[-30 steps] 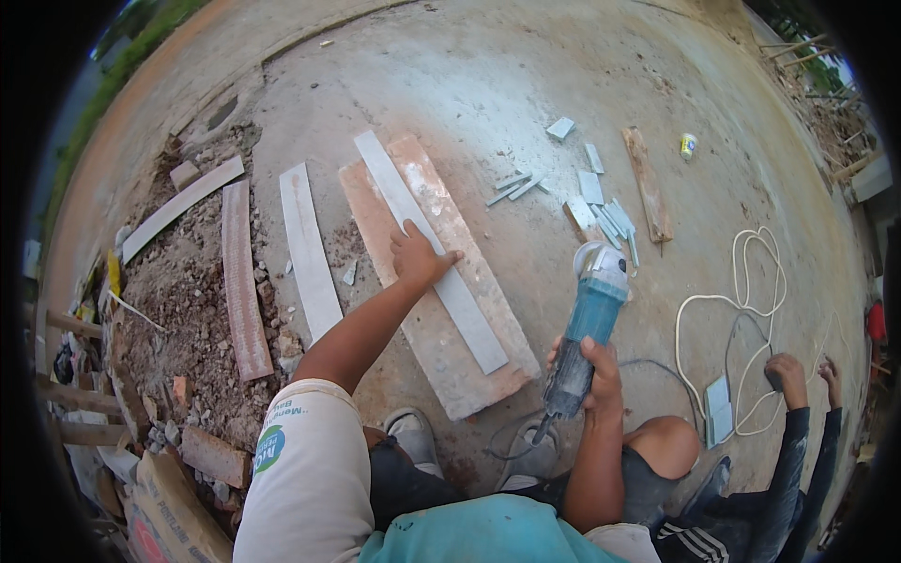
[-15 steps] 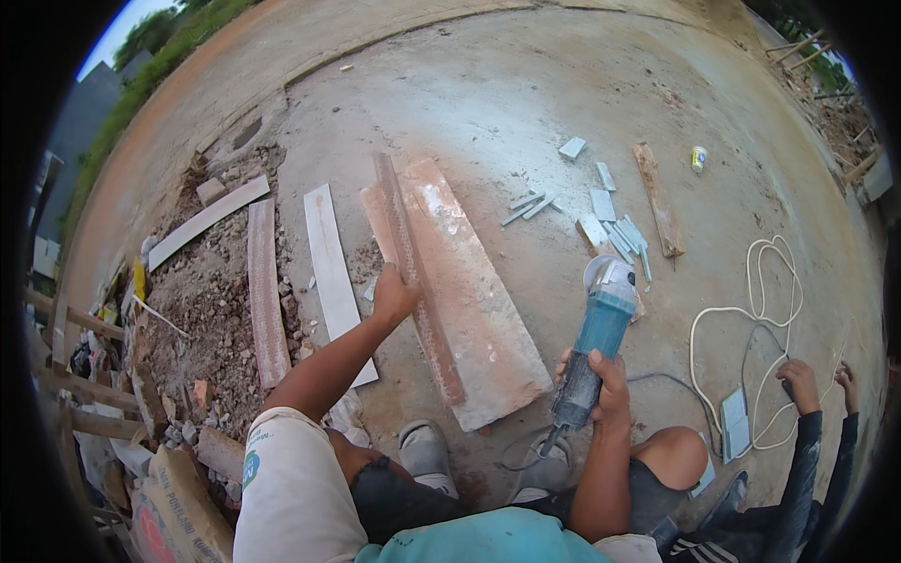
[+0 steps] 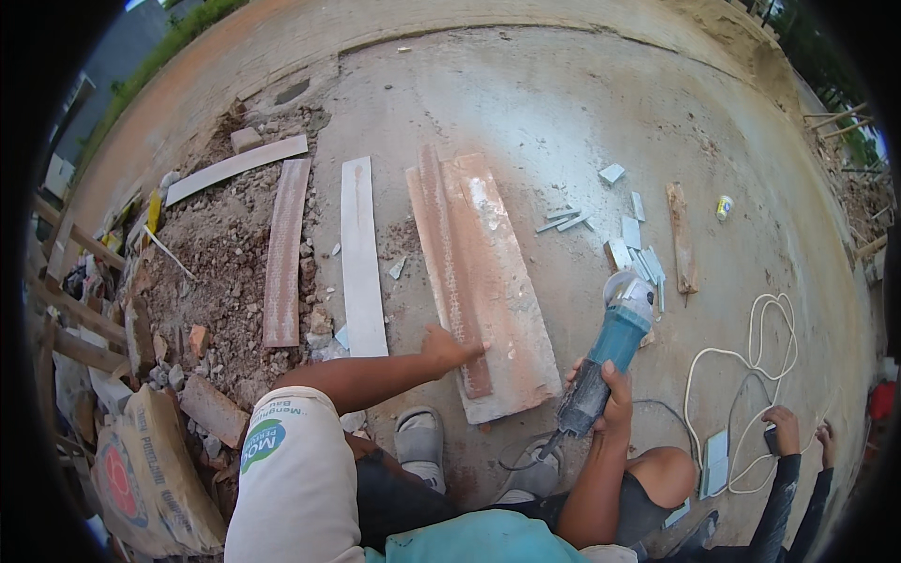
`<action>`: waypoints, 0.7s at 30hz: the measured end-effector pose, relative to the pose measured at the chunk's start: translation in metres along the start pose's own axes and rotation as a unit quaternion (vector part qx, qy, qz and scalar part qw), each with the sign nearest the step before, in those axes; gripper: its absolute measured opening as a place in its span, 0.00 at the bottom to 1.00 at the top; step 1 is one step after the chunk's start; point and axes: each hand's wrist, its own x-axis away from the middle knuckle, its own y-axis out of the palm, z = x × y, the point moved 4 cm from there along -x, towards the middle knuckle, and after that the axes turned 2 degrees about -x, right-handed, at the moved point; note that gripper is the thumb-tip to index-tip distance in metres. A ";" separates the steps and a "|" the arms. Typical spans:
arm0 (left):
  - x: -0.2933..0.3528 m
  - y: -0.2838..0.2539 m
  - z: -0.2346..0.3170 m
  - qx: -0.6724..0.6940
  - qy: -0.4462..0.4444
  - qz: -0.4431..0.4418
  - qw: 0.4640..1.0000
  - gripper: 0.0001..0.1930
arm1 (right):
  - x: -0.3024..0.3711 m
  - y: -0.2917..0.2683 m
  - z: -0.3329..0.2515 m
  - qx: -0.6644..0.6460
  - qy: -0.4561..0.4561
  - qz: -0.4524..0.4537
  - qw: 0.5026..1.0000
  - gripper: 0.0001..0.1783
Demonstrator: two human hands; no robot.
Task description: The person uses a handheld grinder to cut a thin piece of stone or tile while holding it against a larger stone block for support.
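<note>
My left hand (image 3: 449, 350) reaches across the near part of a narrow reddish-brown tile strip (image 3: 449, 263), one finger stretched over it. That strip lies lengthwise on a wide, thick slab (image 3: 511, 310) dusted with reddish powder. In my right hand (image 3: 612, 399) is a teal and black angle grinder (image 3: 610, 342), gripped around its dark rear body. Its pale disc guard points away from me, above the ground right of the slab. Whether the disc spins cannot be seen. Left of the slab lies a whitish tile strip (image 3: 364, 253).
Two more strips, one reddish (image 3: 287, 253) and one pale (image 3: 235, 169), rest on rubble (image 3: 221, 244). Right of the slab are small tile offcuts (image 3: 631, 231), a wooden piece (image 3: 682, 239), a cup (image 3: 724, 207) and a looped cable (image 3: 693, 394). Another person's hand (image 3: 782, 430) holds something dark.
My left hand has slid nearer along the strip, its fingers no longer wrapped at the strip's edge. The whole view has shifted, and the grinder stays in my right hand.
</note>
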 end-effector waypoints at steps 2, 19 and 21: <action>0.011 0.009 0.005 -0.051 -0.003 0.048 0.998 0.59 | -0.001 0.000 0.001 0.005 0.004 -0.006 1.000 0.29; 0.007 -0.112 -0.052 -0.109 0.174 0.148 0.967 0.18 | -0.013 0.006 0.001 -0.005 0.018 -0.034 0.999 0.28; 0.009 -0.115 -0.038 -0.141 0.221 0.164 0.951 0.16 | -0.011 0.007 0.001 -0.005 0.023 -0.034 0.999 0.28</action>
